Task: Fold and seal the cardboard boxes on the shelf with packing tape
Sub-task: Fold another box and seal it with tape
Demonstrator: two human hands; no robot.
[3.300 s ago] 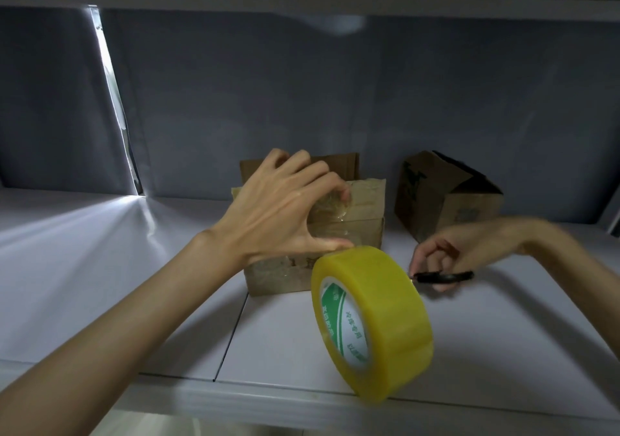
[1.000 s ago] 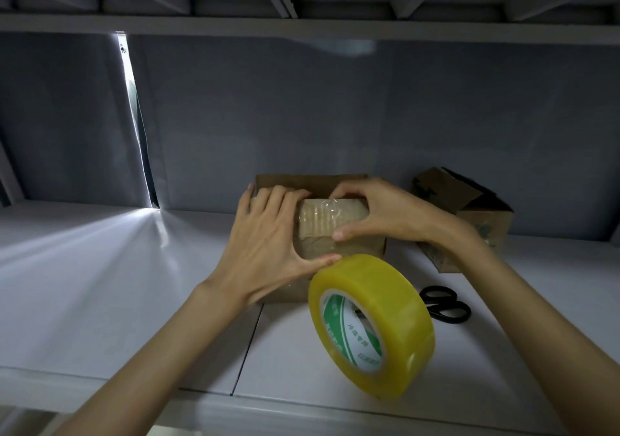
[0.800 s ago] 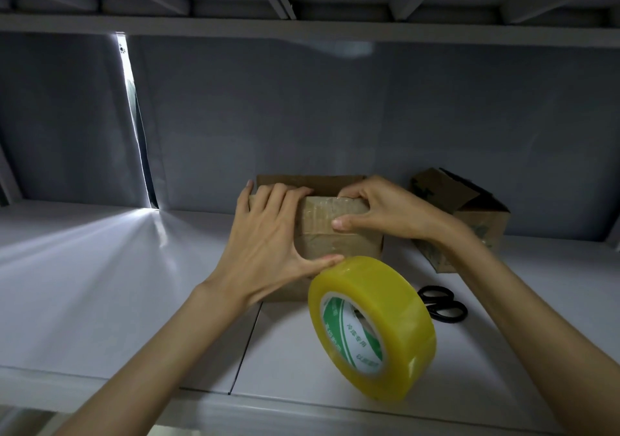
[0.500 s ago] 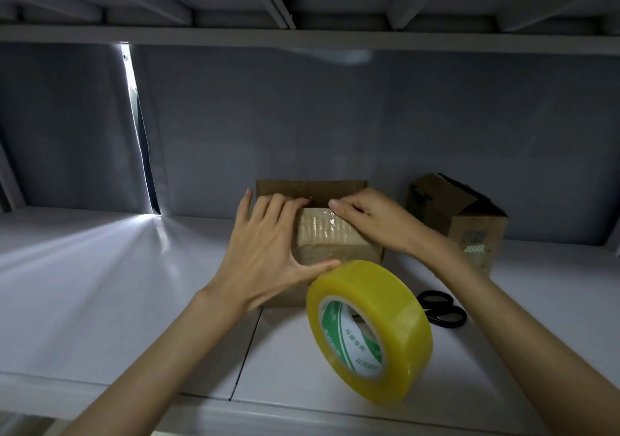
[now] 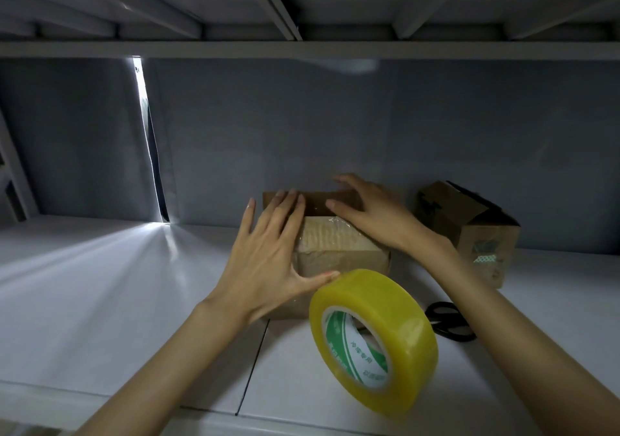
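Observation:
A small cardboard box (image 5: 339,254) sits on the white shelf (image 5: 100,288), a strip of clear tape across its top and front. My left hand (image 5: 268,258) lies flat on the box's left side, fingers straight, thumb along the front. My right hand (image 5: 369,214) rests with straight fingers on the box's top right, over the tape's far end. A big yellow tape roll (image 5: 374,340) stands on edge just in front of the box. Behind the box a brown flap stands up.
A second cardboard box (image 5: 469,231) with open flaps stands at the right against the grey back wall. Black scissors (image 5: 451,321) lie on the shelf right of the roll. Another shelf board runs close overhead.
My right hand put down the scissors, came to the box and slid over the tape toward the top's far edge. My left hand stayed on the box's left side.

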